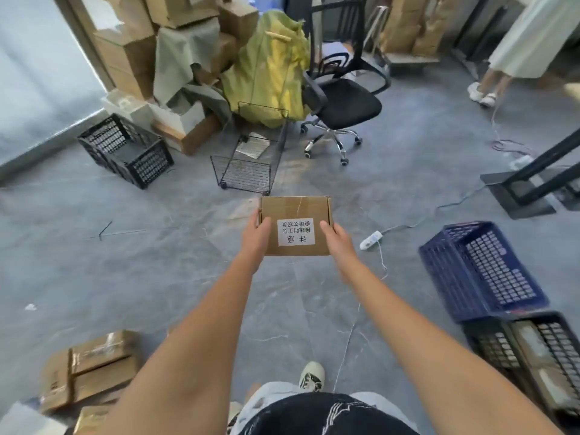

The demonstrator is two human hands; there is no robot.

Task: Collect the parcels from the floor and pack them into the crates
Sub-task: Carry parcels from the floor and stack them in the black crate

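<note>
A cluttered storeroom with a grey floor is seen from above, and in the middle of the view a brown cardboard parcel with a white printed label is held out at arm's length, clear of the floor. It is clamped from both sides: the left hand grips its left edge with the thumb laid on top, and the right hand grips its right edge the same way, a two-sided hold that likely keeps the flat box level while it is carried. To the right a blue crate lies tipped against a black crate that already holds pale parcels, so a drop-off there seems probable, though that is only judged. Further off, another black crate and a wire basket stand near an office chair and stacked cartons. More taped parcels wait at the lower left, partly cut off by the frame edge. The fingers under the box are hidden, the label's text cannot be read reliably, and a second person is cut off at the upper right.
</note>
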